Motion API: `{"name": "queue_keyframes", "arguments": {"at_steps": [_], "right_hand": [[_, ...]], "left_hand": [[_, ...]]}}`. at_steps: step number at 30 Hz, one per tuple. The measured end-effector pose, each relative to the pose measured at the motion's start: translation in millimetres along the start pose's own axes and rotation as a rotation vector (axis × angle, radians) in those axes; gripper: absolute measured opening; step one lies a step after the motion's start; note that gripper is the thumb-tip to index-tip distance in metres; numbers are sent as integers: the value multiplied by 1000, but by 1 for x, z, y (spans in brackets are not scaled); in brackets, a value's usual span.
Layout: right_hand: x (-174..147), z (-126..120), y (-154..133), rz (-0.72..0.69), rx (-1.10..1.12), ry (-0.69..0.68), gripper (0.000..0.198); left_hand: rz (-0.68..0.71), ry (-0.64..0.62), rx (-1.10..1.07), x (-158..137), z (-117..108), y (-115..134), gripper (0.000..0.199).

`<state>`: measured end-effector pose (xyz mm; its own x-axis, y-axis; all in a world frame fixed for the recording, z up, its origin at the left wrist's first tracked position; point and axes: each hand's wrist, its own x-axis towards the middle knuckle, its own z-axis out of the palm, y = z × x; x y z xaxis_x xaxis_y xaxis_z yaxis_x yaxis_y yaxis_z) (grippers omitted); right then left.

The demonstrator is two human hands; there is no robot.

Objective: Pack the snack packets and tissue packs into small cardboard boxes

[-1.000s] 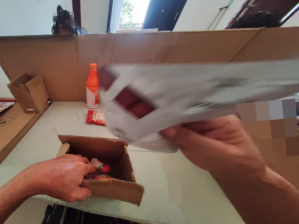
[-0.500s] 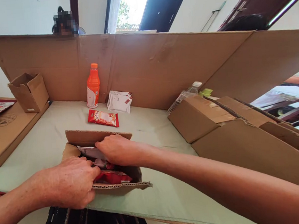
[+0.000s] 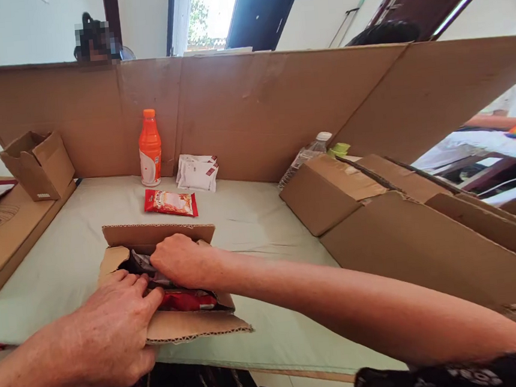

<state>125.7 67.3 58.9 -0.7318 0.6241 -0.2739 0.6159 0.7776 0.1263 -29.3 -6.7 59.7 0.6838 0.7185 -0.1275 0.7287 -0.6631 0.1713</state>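
An open cardboard box (image 3: 199, 324) stands near the table's front edge, its front and back flaps folded outward. My right hand (image 3: 180, 260) reaches into it, fingers closed against a whitish packet (image 3: 143, 261); the fingertips are hidden. Below that hand a red packet (image 3: 188, 300) lies along the front inside wall. My left hand (image 3: 111, 327) is curled over the box's near left corner, fingertips inside. Behind the box, a red-and-white snack packet (image 3: 170, 202) lies flat on the table.
An orange bottle (image 3: 150, 149) and white sachets (image 3: 197, 173) stand before a cardboard screen (image 3: 232, 99). To the right are large cardboard boxes (image 3: 402, 247) and a clear bottle (image 3: 302, 156). At left, a small box (image 3: 41, 167) sits on a flat carton (image 3: 12, 230). A person's head shows beyond.
My right hand has pushed deeper into the box, and the whitish packet sits lower. My left hand has shifted slightly toward the near left corner. The whole view has swung a little.
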Motion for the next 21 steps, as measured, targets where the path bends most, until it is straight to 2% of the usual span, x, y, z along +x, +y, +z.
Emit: {"name": "queue_keyframes", "arguments": {"at_steps": [2, 4, 7, 9, 11, 14, 17, 21], "right_hand": [[-7, -1, 4, -1, 35, 63, 15], [-26, 2, 14, 36, 130, 244, 15], [-73, 28, 34, 139, 328, 748, 19], [-105, 58, 43, 225, 442, 996, 19], [-127, 90, 45, 237, 540, 1008, 22], [-135, 124, 34, 116, 645, 949, 49], [-119, 135, 18, -18, 662, 901, 68], [-97, 134, 3, -52, 587, 931, 61]], "left_hand": [[-4, 18, 45, -8, 1, -2, 54], [28, 103, 92, -21, 3, -8, 63], [22, 380, 141, -51, 14, -23, 68], [-100, 510, 118, -71, 29, -34, 63], [-228, 569, 27, -84, 45, -42, 60], [-345, 645, -122, -82, 60, -45, 61], [-391, 682, -212, -62, 60, -42, 62], [-466, 736, -194, -41, 57, -40, 63]]}}
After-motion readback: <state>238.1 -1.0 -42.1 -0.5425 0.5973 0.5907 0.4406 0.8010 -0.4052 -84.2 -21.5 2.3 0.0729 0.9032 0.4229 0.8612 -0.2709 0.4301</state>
